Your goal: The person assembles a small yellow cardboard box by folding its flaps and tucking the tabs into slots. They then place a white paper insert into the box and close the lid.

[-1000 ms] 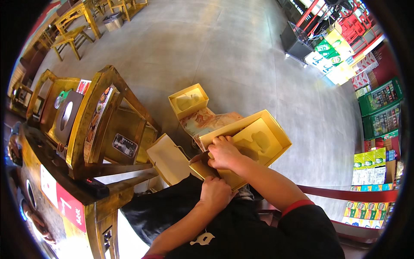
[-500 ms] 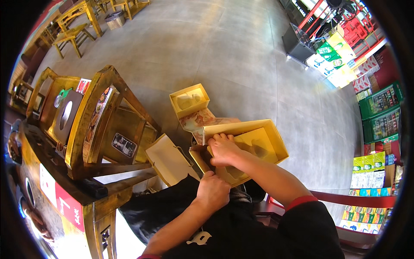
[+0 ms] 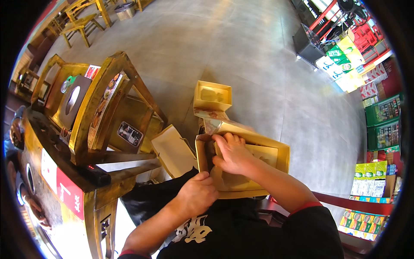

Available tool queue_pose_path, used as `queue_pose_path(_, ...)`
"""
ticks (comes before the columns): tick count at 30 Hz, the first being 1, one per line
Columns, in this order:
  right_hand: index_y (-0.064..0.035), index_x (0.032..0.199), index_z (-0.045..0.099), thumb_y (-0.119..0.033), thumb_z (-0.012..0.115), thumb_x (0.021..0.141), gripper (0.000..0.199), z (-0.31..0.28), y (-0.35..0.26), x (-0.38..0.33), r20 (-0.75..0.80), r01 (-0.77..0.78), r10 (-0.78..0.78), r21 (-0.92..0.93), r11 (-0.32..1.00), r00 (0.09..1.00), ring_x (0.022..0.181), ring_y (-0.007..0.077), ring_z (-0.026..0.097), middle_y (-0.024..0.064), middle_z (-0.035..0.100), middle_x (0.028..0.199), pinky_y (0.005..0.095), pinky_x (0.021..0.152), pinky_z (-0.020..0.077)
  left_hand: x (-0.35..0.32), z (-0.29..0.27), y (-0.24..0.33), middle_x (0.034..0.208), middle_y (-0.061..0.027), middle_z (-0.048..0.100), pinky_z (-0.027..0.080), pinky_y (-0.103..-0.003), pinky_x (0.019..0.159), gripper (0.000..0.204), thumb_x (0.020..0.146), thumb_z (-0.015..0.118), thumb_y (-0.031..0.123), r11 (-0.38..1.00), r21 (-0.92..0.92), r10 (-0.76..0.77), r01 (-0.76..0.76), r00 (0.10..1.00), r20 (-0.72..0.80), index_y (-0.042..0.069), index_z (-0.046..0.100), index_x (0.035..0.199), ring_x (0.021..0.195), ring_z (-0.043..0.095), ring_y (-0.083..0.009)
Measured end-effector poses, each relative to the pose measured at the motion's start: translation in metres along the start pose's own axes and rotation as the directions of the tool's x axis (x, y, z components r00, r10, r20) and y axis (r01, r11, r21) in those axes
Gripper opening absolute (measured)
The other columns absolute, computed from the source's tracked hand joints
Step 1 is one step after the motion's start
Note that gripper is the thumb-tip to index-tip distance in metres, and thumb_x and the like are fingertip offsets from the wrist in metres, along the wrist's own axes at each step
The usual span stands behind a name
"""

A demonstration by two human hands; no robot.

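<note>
A golden-yellow cardboard gift box [image 3: 282, 152] lies open across my lap, with a yellow insert [image 3: 265, 153] that has shaped recesses. My left hand [image 3: 197, 195] is closed on the box's near left edge, its thumb on top. My right hand [image 3: 233, 153] reaches inside, fingers bent over the left end of the insert; their tips are partly hidden. Beyond, a smaller open yellow box section [image 3: 212, 96] with a recessed insert hangs off the far side by a patterned panel [image 3: 211, 114]. Left of my hands leans a beige paper bag [image 3: 174, 151] with a dark cord handle.
Wooden chairs [image 3: 103, 95] and a table [image 3: 64, 190] stand close on my left. At the right are a red rail [image 3: 353, 203], stacked colourful cartons [image 3: 366, 181] and green crates [image 3: 383, 121]. A black cabinet [image 3: 308, 43] stands far right on the grey floor [image 3: 241, 47].
The view has shifted. The box has turned and tipped, so more of its inside shows, and its small section is further right. Both hands stay at the box's left end.
</note>
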State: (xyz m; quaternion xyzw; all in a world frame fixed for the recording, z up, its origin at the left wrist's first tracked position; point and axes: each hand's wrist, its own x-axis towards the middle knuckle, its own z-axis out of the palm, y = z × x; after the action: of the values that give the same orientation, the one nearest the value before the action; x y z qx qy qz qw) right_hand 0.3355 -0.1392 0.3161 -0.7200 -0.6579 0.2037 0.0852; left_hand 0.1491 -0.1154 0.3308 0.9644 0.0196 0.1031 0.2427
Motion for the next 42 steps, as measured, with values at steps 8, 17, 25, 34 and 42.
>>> queue_pose_path(8, 0.0027, 0.099, 0.055, -0.005, 0.056, 0.073, 0.027, -0.015, -0.005, -0.019, -0.211, 0.303, -0.322, -0.119, 0.946, 0.923, 0.094, 0.0308, 0.054, 0.0171, 0.053, 0.103, 0.0370, 0.079, 0.0463, -0.011, -0.003, -0.025, 0.066, -0.0012, 0.051, 0.038, -0.032, 0.084, 0.005, 0.061, 0.058, 0.014, 1.000, 0.027, 0.011, -0.012, 0.998, 0.062, 0.012, 0.054, 0.063, 0.075, 0.052, -0.0196)
queue_pose_path(17, -0.0048, 0.073, 0.061, -0.019, 0.061, 0.062, 0.018, 0.013, 0.003, 0.003, -0.125, 0.720, -0.713, 0.022, 0.694, 0.690, 0.094, 0.0229, 0.052, 0.0071, 0.059, 0.087, 0.0334, 0.088, 0.0381, 0.002, -0.003, -0.024, 0.071, -0.0018, 0.054, 0.038, -0.029, 0.080, 0.005, 0.066, 0.054, 0.016, 0.995, 0.095, 0.004, -0.021, 0.985, 0.175, 0.011, 0.055, 0.066, 0.077, 0.052, -0.0192)
queue_pose_path(25, -0.0127, 0.068, 0.062, -0.029, 0.062, 0.064, 0.017, 0.006, -0.018, 0.012, 0.237, 0.736, -0.739, 0.120, 0.667, 0.631, 0.083, 0.0205, 0.052, 0.0018, 0.057, 0.074, 0.0322, 0.078, 0.0373, -0.003, -0.035, 0.000, 0.065, -0.0005, 0.047, 0.040, -0.027, 0.070, 0.006, 0.066, 0.052, 0.016, 0.996, 0.058, 0.055, -0.069, 0.976, 0.209, 0.012, 0.048, 0.063, 0.069, 0.050, -0.0175)
queue_pose_path(34, -0.0128, 0.059, 0.052, -0.023, 0.057, 0.068, 0.015, -0.007, -0.015, -0.010, -0.046, 0.778, -0.809, 0.310, 0.547, 0.587, 0.065, 0.0174, 0.050, -0.0003, 0.049, 0.061, 0.0316, 0.064, 0.0350, -0.010, -0.059, 0.022, 0.065, -0.0021, 0.046, 0.041, -0.024, 0.075, 0.008, 0.059, 0.052, 0.016, 0.968, 0.141, 0.183, -0.205, 0.970, 0.159, 0.009, 0.048, 0.062, 0.068, 0.050, -0.0177)
queue_pose_path(42, -0.0120, 0.056, 0.047, -0.022, 0.052, 0.062, 0.013, -0.019, -0.002, -0.016, -0.078, 0.802, -0.838, 0.351, 0.483, 0.539, 0.064, 0.0167, 0.048, 0.0007, 0.047, 0.063, 0.0290, 0.061, 0.0355, -0.015, -0.057, 0.035, 0.070, -0.0020, 0.054, 0.040, -0.023, 0.079, 0.008, 0.068, 0.052, 0.017, 0.930, 0.286, 0.161, -0.230, 0.956, 0.246, 0.009, 0.054, 0.069, 0.077, 0.058, -0.0143)
